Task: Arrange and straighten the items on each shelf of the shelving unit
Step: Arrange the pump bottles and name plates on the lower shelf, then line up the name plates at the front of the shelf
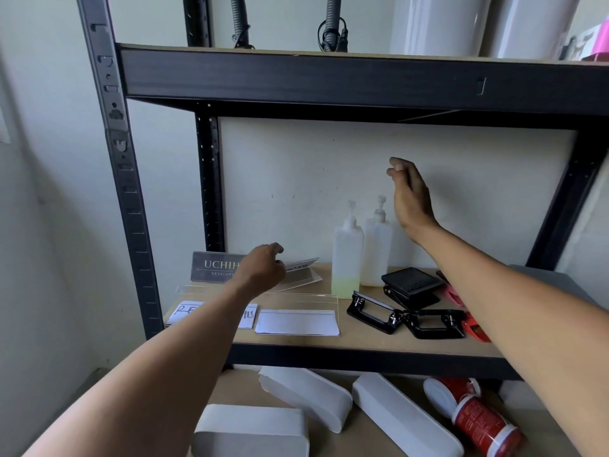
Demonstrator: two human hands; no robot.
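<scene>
Two bare arms reach into a black shelving unit [362, 74] with wooden boards. On the lowest board seen, below both hands, lie three white cases [405, 413] and red canisters [481, 423]. On the middle shelf [329, 341], under the right hand [412, 199], stand two pump bottles [347, 258]; the nearer one holds a little yellow-green liquid, and the hand hangs in the air just above and right of their pumps, fingers loosely extended, grasping nothing. Nearer than the bottles lie black hole punches [428, 321], a black stamp pad [412, 285] and something red [474, 328] partly hidden by the right forearm. The left hand [263, 268] is at the back left of that shelf, fingers curled onto a clear sign holder [303, 272] that lies tilted just right of the grip; its printed card faces up. Whether the fingers truly pinch it or only touch it cannot be told. Behind the left wrist stands a dark nameplate [214, 267], upright against the wall. Nearer than the grip lie another clear holder with white paper [296, 321] and, under the forearm, a handwritten label [188, 311].
</scene>
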